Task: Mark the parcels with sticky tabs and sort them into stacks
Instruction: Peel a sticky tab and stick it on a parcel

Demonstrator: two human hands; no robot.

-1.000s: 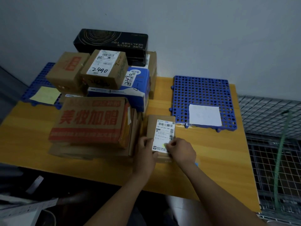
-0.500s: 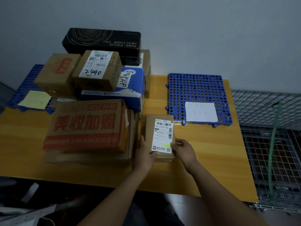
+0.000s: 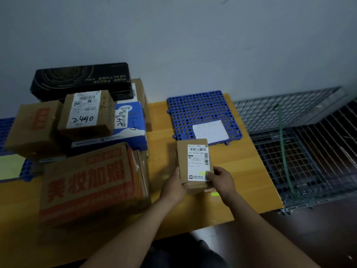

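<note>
Parcel between left hand, right hand

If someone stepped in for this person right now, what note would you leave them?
Left hand grips the near left edge of the small brown cardboard parcel with a white label.
Right hand grips its near right corner, thumb by the yellow-green sticky tab on the label.
The parcel is just in front of the blue perforated plastic mat.
Done: this parcel is tabbed.
Left: stack it, then tab the pile at left, where the large brown box with red print shows no tab.
</note>
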